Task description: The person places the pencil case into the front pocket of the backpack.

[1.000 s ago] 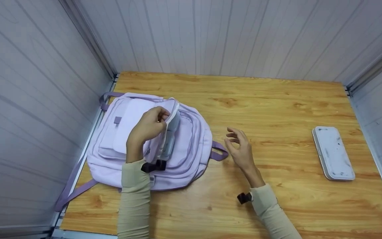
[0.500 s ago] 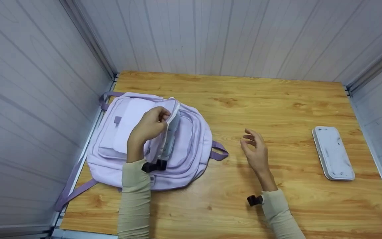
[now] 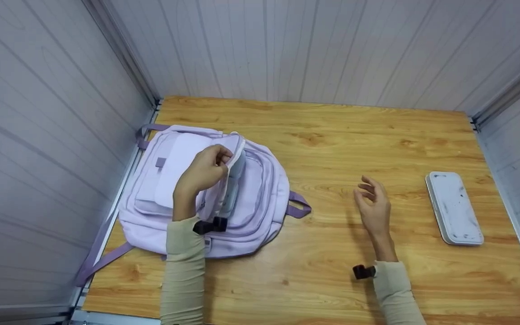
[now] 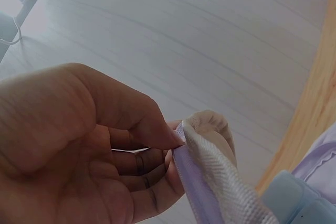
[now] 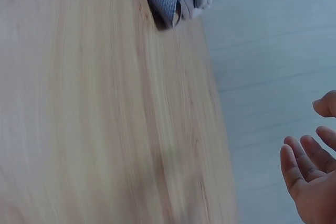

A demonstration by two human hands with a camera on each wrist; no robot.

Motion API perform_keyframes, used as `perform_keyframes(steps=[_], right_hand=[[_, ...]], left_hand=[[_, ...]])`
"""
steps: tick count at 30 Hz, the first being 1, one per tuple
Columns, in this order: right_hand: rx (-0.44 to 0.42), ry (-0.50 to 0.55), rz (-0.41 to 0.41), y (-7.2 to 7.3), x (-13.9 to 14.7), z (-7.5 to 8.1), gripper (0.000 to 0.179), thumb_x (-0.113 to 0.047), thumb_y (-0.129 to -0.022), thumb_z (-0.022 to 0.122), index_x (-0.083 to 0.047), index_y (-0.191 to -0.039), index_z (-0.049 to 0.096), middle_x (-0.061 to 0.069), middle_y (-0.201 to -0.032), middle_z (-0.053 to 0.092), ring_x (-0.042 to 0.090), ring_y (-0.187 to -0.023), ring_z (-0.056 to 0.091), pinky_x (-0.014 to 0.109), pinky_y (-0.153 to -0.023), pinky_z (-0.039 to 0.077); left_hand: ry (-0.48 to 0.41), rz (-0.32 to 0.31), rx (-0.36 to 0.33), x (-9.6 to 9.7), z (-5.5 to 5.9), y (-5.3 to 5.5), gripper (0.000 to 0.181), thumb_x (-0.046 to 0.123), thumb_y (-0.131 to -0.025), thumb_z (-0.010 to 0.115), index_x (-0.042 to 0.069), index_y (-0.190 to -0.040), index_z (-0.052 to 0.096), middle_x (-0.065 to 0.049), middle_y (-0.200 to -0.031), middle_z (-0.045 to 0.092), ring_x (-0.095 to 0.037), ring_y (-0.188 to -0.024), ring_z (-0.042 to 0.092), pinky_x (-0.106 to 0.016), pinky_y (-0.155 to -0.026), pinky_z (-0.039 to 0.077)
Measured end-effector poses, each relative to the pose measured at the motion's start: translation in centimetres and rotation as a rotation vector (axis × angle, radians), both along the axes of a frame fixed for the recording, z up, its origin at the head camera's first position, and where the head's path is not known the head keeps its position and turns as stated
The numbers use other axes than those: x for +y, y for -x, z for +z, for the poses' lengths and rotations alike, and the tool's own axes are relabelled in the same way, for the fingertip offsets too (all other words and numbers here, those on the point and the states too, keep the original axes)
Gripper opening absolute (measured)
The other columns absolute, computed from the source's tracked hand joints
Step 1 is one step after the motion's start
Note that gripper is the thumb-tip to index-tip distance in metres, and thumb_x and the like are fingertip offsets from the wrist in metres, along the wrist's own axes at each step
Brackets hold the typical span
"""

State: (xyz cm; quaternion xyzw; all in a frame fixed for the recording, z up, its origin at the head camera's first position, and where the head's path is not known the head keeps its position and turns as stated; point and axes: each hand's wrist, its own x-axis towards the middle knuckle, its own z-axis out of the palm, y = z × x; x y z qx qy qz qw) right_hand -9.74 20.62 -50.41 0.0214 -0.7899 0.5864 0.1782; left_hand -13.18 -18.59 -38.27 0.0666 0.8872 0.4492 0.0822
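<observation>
Your left hand point(image 3: 201, 170) pinches a backpack point(image 3: 257, 194); right of it, your loose-fingered right hand point(image 3: 375, 207), white case point(image 3: 455, 207); wooden table point(image 3: 307, 280), walls point(image 3: 309, 54).

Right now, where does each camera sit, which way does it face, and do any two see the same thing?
Head: worn on the head, facing forward and down at the backpack, white case and table; both hands and sleeves show.
Left wrist: worn on that wrist, facing the left hand pinching a pocket edge; only that hand shows.
Right wrist: worn on that wrist, facing wood tabletop and pale wall; part of the right hand shows.
Shared: head and left wrist both show that pinch.
</observation>
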Motion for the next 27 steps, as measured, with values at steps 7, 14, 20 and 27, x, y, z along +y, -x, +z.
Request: perform_keyframes(steps=[7, 14, 20, 27], right_hand=[[-0.052, -0.003, -0.124, -0.4, 2.7, 0.1, 0.044, -0.002, -0.088, 0.063, 0.007, -0.13, 0.052, 0.021, -0.127, 0.055, 0.04, -0.112, 0.055, 0.023, -0.088, 0.048], [-0.074, 0.02, -0.228, -0.7, 5.3, 0.1, 0.044, -0.004, -0.089, 0.062, 0.004, -0.13, 0.053, 0.019, -0.127, 0.055, 0.034, -0.112, 0.055, 0.019, -0.087, 0.046], [-0.127, 0.03, -0.332, -0.8, 7.6, -0.3, 0.045, -0.007, -0.088, 0.064, -0.001, -0.131, 0.054, 0.007, -0.124, 0.058, 0.022, -0.11, 0.056, 0.016, -0.085, 0.045], [-0.166, 0.061, -0.434, -0.5, 11.0, -2.5, 0.049, -0.009, -0.086, 0.066, -0.004, -0.133, 0.053, 0.004, -0.127, 0.053, 0.019, -0.115, 0.053, 0.02, -0.094, 0.043]], left_hand=[[0.002, 0.002, -0.008, 0.0, -0.2, 0.0, 0.032, -0.001, -0.08, 0.045, -0.004, -0.11, 0.057, -0.01, -0.096, 0.055, -0.02, -0.087, 0.049, -0.03, -0.075, 0.041], [-0.009, -0.003, -0.022, -0.2, -0.2, 0.0, 0.035, -0.003, -0.081, 0.044, -0.003, -0.113, 0.056, -0.01, -0.101, 0.054, -0.02, -0.089, 0.049, -0.03, -0.078, 0.041], [-0.016, 0.0, -0.026, -0.2, -0.1, -0.1, 0.034, -0.003, -0.081, 0.044, -0.004, -0.113, 0.056, -0.011, -0.101, 0.054, -0.021, -0.089, 0.049, -0.03, -0.077, 0.041], [-0.001, -0.005, -0.015, -0.2, -0.1, 0.0, 0.034, -0.002, -0.081, 0.044, -0.004, -0.112, 0.057, -0.011, -0.1, 0.055, -0.02, -0.089, 0.049, -0.03, -0.077, 0.041]])
